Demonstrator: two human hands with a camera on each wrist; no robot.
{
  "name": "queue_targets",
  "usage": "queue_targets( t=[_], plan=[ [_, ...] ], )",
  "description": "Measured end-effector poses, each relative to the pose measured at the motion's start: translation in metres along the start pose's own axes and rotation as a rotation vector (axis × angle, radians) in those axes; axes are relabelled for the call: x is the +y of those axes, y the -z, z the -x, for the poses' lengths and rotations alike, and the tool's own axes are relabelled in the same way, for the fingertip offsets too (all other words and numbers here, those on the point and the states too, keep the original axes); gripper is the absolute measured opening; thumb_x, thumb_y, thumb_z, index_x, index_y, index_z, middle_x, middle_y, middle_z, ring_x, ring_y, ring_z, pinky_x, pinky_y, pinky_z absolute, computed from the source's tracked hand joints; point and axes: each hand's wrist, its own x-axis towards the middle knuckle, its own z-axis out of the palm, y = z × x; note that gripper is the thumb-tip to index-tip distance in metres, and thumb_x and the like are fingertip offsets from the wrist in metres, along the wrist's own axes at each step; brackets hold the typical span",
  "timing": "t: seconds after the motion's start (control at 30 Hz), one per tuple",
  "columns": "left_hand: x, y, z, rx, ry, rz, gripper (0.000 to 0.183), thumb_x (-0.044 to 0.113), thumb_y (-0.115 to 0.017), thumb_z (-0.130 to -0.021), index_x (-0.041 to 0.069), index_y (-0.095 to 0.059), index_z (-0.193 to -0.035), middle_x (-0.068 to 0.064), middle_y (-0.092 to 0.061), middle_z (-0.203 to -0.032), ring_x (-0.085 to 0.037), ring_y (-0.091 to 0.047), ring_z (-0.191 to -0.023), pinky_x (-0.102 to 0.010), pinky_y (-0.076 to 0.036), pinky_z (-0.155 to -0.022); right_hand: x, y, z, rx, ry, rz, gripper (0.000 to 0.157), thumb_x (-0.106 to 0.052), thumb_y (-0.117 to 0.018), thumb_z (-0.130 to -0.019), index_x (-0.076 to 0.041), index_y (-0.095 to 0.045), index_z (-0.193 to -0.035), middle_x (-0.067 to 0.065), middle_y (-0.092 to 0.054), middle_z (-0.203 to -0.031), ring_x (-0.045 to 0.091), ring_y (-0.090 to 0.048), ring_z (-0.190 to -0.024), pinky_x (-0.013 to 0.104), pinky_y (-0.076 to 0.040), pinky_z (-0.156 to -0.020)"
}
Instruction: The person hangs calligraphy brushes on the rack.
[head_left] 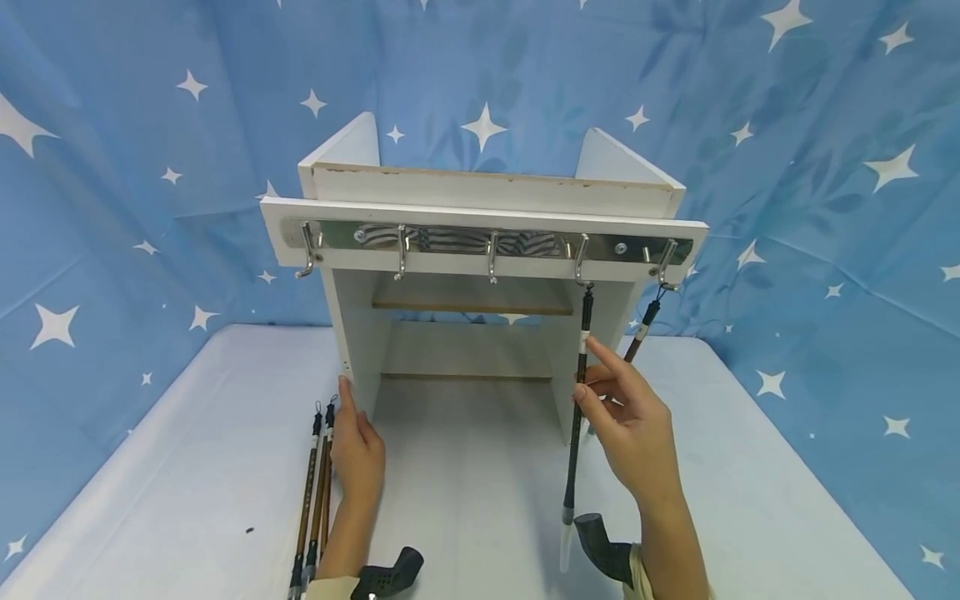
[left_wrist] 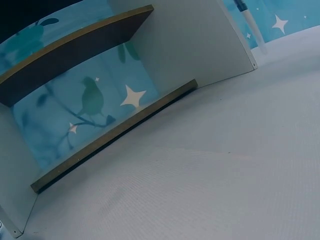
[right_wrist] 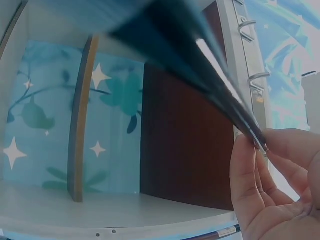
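Observation:
My right hand (head_left: 630, 417) pinches a dark calligraphy brush (head_left: 573, 450) by its handle, between thumb and fingers. The brush is nearly upright, with a clear cap at its lower end and its top loop at the fourth hook (head_left: 581, 260) from the left. In the right wrist view the brush (right_wrist: 215, 85) is blurred close to the camera. A second brush (head_left: 643, 329) hangs from the rightmost hook (head_left: 664, 265), partly behind my right hand. My left hand (head_left: 358, 454) has its fingers extended against the left side of the white shelf rack (head_left: 348, 333).
Several brushes (head_left: 306, 508) lie side by side on the white table (head_left: 187, 467), left of my left forearm. A metal hook strip (head_left: 450, 239) runs across the rack's front. A small dark bit (head_left: 250, 530) lies at the left. A blue star-patterned cloth (head_left: 135, 125) stands behind.

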Motion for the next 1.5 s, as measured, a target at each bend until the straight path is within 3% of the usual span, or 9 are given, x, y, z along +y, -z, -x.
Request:
queue_targets(
  t=[0.3,0.73,0.97,1.33,1.5],
  plan=[
    [0.0004,0.0009,0.0001,-0.022,0.018,-0.006,0.064,-0.007,-0.045,-0.09,0.015,-0.024,-0.145,-0.026,-0.055,-0.111,-0.04,-0.053,-0.106,-0.053,-0.046,-0.083,-0.0031,0.0002,-0.0001,0.032,0.009,0.106,0.056,0.006,-0.063,-0.079,-0.012,-0.051,-0.13,0.007,-0.058,-0.09,-0.007,-0.053,-0.079,0.003,-0.045,-0.067],
    [0.0001,0.0005,0.0001,-0.018,0.006,-0.007,0.062,-0.007,-0.045,-0.09,0.013,-0.025,-0.145,-0.026,-0.055,-0.11,-0.04,-0.053,-0.105,-0.052,-0.047,-0.082,-0.0043,-0.0008,0.0007,0.016,0.034,0.132,0.058,0.008,-0.065,-0.077,-0.012,-0.052,-0.13,0.006,-0.058,-0.087,-0.003,-0.052,-0.074,0.004,-0.046,-0.068],
    [-0.0002,0.0001,-0.0002,-0.017,0.008,-0.005,0.062,-0.007,-0.045,-0.09,0.012,-0.025,-0.145,-0.026,-0.055,-0.11,-0.04,-0.053,-0.106,-0.052,-0.047,-0.082,-0.005,0.0013,0.0008,0.023,0.033,0.138,0.057,0.007,-0.065,-0.078,-0.012,-0.051,-0.13,0.006,-0.058,-0.088,-0.007,-0.052,-0.076,0.003,-0.045,-0.066],
    [0.0014,0.0001,-0.0004,-0.011,0.017,-0.02,0.061,-0.007,-0.046,-0.09,0.012,-0.026,-0.145,-0.026,-0.055,-0.109,-0.04,-0.054,-0.105,-0.052,-0.048,-0.081,-0.0047,-0.0042,-0.0009,0.144,0.057,0.13,0.054,0.011,-0.065,-0.075,-0.005,-0.055,-0.125,0.013,-0.054,-0.083,-0.015,-0.052,-0.078,0.002,-0.044,-0.065],
    [-0.0002,0.0004,-0.0006,0.002,-0.002,-0.016,0.061,-0.008,-0.046,-0.089,0.011,-0.027,-0.144,-0.026,-0.056,-0.108,-0.04,-0.055,-0.102,-0.052,-0.048,-0.079,-0.0031,-0.006,-0.0011,0.176,0.077,0.184,0.054,0.011,-0.067,-0.073,-0.004,-0.056,-0.124,0.014,-0.055,-0.084,-0.014,-0.05,-0.078,0.0,-0.042,-0.067]
  ],
)
